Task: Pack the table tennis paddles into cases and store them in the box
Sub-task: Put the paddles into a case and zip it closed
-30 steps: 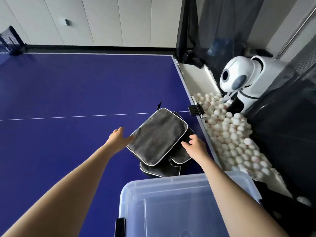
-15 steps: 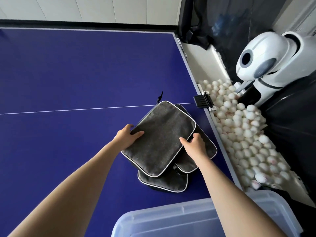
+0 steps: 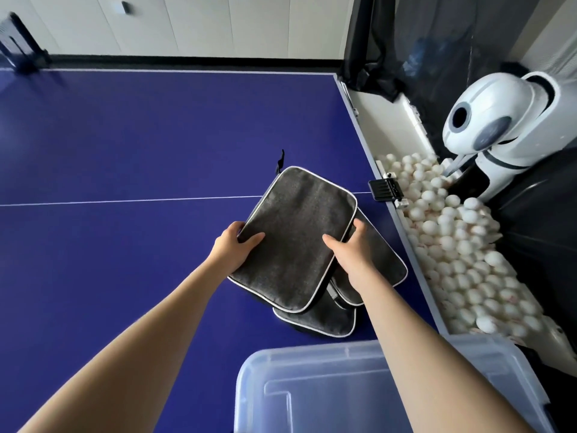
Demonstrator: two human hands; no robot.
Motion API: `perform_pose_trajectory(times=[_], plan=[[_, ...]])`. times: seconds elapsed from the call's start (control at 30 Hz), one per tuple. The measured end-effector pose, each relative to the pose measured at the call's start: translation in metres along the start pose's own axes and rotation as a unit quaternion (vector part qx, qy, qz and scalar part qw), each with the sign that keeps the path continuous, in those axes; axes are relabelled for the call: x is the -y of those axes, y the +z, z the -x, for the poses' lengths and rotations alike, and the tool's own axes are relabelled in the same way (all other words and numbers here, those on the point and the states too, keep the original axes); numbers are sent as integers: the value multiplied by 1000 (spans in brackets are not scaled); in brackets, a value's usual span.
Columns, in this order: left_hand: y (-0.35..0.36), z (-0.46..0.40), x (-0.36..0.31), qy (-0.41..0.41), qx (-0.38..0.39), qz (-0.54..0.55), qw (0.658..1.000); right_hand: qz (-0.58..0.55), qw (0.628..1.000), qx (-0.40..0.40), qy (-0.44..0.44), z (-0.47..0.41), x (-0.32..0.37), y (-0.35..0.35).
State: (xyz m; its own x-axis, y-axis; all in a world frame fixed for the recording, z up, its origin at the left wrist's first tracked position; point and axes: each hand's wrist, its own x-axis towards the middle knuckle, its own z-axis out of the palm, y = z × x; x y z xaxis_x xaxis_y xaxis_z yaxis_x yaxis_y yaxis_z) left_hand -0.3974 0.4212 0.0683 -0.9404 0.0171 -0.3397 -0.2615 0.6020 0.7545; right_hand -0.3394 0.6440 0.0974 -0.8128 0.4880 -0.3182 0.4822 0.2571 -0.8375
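Note:
Three grey paddle cases with pale piping lie stacked on the blue table (image 3: 125, 145) near its right edge. The top case (image 3: 296, 226) is gripped on both sides: my left hand (image 3: 232, 248) holds its left edge, thumb on top, and my right hand (image 3: 352, 254) holds its right edge. Beneath it a second case (image 3: 385, 264) sticks out to the right and a third case (image 3: 318, 318) pokes out at the front. A clear plastic box (image 3: 312, 392) sits at the near edge, below my arms. No bare paddle is visible.
Right of the table a trough holds several white balls (image 3: 462, 251), with a white ball-feeding machine (image 3: 496, 126) behind it. A black clamp (image 3: 385, 189) grips the table's right edge. Dark netting hangs at the back right. The net post (image 3: 18, 45) stands far left.
Both hands have gone from reaching beside the top case to closing on its left and right edges. The view has shifted, so the box shows more at the bottom than half a second ago.

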Motion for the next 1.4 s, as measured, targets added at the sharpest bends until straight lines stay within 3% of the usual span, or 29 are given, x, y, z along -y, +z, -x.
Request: perform_pose_trajectory(times=[0.37, 0.57, 0.9, 1.2, 1.4], plan=[[-89, 99, -19, 27, -94, 79, 992, -49, 992, 32, -113, 71, 75, -1], [-133, 175, 23, 17, -157, 145, 977, -109, 976, 116, -150, 134, 98, 34], [-196, 300, 165, -18, -203, 249, 947, -131, 949, 236, -163, 285, 84, 132], [-287, 402, 314, -45, -176, 328, 927, -147, 945, 258, -136, 447, 60, 252], [-347, 440, 372, -38, -123, 417, 900, -170, 941, 247, -155, 519, 50, 298]])
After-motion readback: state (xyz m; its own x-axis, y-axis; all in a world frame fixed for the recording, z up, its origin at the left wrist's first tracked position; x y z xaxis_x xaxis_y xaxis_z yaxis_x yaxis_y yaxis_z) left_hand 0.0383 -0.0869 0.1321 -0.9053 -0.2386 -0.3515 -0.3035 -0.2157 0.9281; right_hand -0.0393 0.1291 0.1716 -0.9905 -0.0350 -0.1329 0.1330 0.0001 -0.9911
